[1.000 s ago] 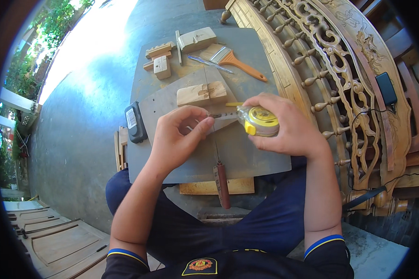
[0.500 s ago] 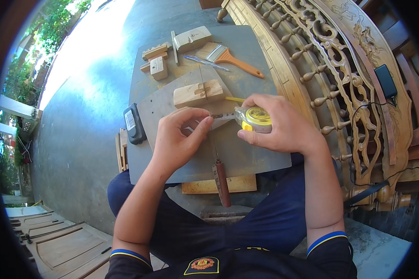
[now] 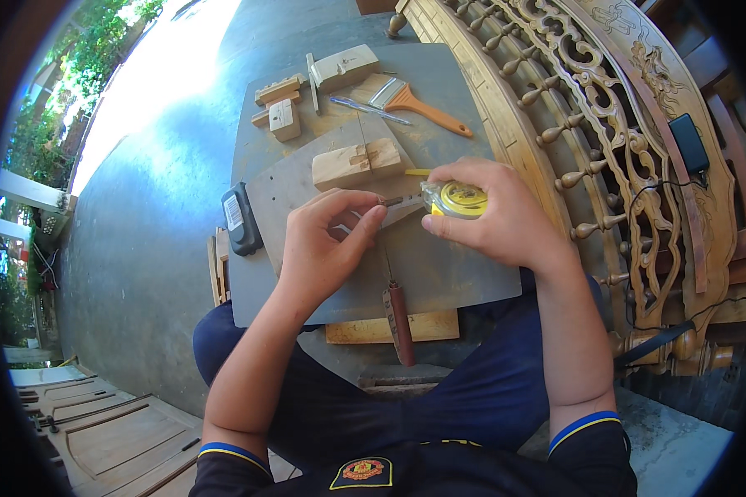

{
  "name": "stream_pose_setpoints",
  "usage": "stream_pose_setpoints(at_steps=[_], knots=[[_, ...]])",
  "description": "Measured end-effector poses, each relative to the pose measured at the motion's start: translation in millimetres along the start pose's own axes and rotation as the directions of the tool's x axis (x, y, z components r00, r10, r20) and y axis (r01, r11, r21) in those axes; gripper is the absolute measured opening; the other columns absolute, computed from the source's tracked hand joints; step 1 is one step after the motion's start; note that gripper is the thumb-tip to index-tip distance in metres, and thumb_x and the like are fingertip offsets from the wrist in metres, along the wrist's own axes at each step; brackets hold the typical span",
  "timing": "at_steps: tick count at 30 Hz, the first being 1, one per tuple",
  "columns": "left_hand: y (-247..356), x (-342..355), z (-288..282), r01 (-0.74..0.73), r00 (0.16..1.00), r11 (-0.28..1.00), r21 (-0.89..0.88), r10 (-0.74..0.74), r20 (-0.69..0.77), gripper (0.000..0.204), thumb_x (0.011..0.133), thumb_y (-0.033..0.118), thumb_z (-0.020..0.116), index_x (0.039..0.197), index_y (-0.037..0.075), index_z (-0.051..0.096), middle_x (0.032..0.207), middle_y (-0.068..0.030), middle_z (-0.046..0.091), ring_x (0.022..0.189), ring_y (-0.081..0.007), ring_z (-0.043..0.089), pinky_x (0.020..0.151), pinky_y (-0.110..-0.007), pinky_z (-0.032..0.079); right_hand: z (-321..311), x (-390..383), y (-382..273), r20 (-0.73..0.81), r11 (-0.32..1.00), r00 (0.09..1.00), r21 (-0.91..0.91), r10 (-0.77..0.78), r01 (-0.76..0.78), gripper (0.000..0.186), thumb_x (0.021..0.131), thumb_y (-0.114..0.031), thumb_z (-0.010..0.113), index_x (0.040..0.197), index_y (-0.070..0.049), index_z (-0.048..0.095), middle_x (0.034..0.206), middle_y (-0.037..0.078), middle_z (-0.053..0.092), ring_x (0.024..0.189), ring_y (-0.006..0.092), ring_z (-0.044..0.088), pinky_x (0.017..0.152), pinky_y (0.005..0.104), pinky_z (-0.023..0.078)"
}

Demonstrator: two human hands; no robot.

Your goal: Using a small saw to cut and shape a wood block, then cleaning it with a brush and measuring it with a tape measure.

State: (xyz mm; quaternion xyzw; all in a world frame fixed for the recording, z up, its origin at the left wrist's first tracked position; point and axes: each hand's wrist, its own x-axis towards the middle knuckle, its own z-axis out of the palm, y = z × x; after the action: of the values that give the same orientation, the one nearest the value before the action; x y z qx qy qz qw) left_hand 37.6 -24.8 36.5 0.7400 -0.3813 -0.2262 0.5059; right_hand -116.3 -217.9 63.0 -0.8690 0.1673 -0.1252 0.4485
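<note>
My right hand (image 3: 497,207) is wrapped round a yellow and clear tape measure (image 3: 462,200), with a short length of its blade (image 3: 412,200) pulled out to the left. Thumb and forefinger of my left hand (image 3: 331,232) pinch a small thin brown piece (image 3: 394,200) at the blade's end; the fingertips partly hide it. Just beyond the hands, a notched wooden block (image 3: 352,164) lies on a flat board (image 3: 286,178). A saw with a reddish-brown wooden handle (image 3: 399,325) lies nearer to me, its handle jutting past the table edge. A yellow pencil-like stick (image 3: 418,172) pokes out behind my right hand.
The grey table (image 3: 464,282) also bears a wide paintbrush (image 3: 419,108), pens (image 3: 365,109), a wooden block (image 3: 346,68), smaller wood pieces (image 3: 283,121) and a black case (image 3: 240,219). Carved wooden furniture (image 3: 572,124) stands close on the right, a phone (image 3: 686,142) on it.
The tape measure has turned slightly in my right hand, and more of the brown piece shows beside the blade. Both hands otherwise stay nearly in place.
</note>
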Motion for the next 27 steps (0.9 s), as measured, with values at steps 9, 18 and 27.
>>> stream_pose_setpoints(at_steps=[9, 18, 27], knots=[[-4, 4, -8, -0.101, 0.977, 0.981, 0.168, 0.13, -0.17, 0.022, 0.09, 0.01, 0.077, 0.112, 0.007, 0.077, 0.095, -0.0063, 0.075, 0.073, -0.0102, 0.067, 0.065, -0.025, 0.052, 0, 7, 1, -0.061, 0.997, 0.996, -0.047, 0.065, -0.068, 0.054, 0.077, -0.032, 0.083, 0.116, 0.005, 0.074, 0.11, 0.025, 0.074, 0.103, 0.0345, 0.072, 0.094, 0.04, 0.055], [-12, 20, -26, -0.245, 0.911, 0.783, 0.571, 0.388, -0.141, 0.052, 0.086, 0.013, 0.082, 0.135, 0.008, 0.067, 0.135, -0.0134, 0.066, 0.127, -0.0341, 0.062, 0.108, -0.043, 0.047, 8, 16, 5, -0.09, 0.992, 0.996, -0.129, -0.002, -0.01, 0.054, 0.077, -0.032, 0.083, 0.117, 0.003, 0.074, 0.113, 0.024, 0.074, 0.107, 0.0359, 0.071, 0.097, 0.0419, 0.055], [-18, 24, -21, -0.206, 0.937, 0.82, 0.534, 0.322, -0.132, 0.054, 0.087, 0.01, 0.08, 0.139, 0.007, 0.065, 0.142, -0.0145, 0.065, 0.131, -0.0343, 0.062, 0.11, -0.042, 0.048, 10, 20, 6, -0.062, 0.992, 0.998, -0.129, 0.005, -0.013, 0.056, 0.077, -0.032, 0.084, 0.119, 0.003, 0.074, 0.117, 0.024, 0.073, 0.109, 0.036, 0.071, 0.098, 0.0414, 0.054]])
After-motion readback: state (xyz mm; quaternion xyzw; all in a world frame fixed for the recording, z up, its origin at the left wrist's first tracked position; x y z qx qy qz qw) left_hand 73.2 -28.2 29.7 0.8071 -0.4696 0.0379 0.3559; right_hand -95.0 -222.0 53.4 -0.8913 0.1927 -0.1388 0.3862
